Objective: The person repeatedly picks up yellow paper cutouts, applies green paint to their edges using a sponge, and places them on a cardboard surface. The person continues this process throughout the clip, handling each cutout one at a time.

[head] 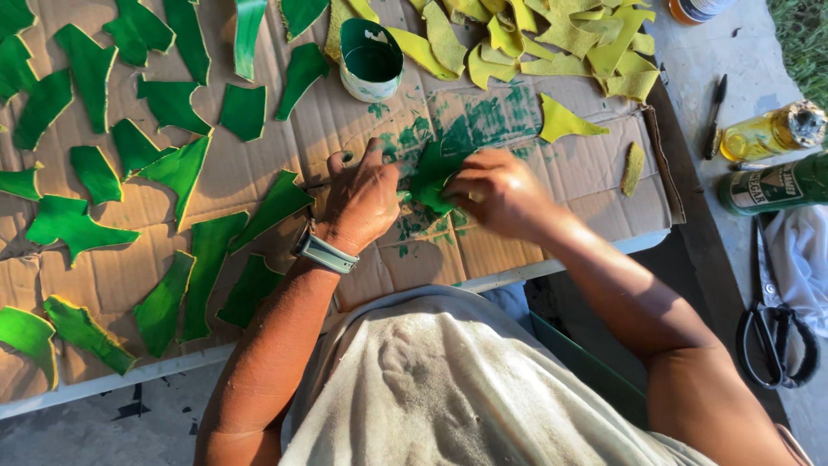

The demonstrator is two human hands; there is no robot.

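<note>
A cardboard sheet (259, 164) covers the desk. Left of the paint tin (370, 60), many green-painted pieces (177, 103) lie drying; right of it, a heap of yellow unpainted pieces (561, 34) waits. Below the tin, the left hand (360, 200) presses flat beside a half-green piece (431, 177), which the right hand (498, 192) pinches with curled fingers.

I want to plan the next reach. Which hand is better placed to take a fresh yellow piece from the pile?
Probably the right hand. It rests on the green piece, on the side nearer the yellow pieces, and a single yellow piece lies just beyond it. The left hand is farther away and seems to hold a brush.
</note>
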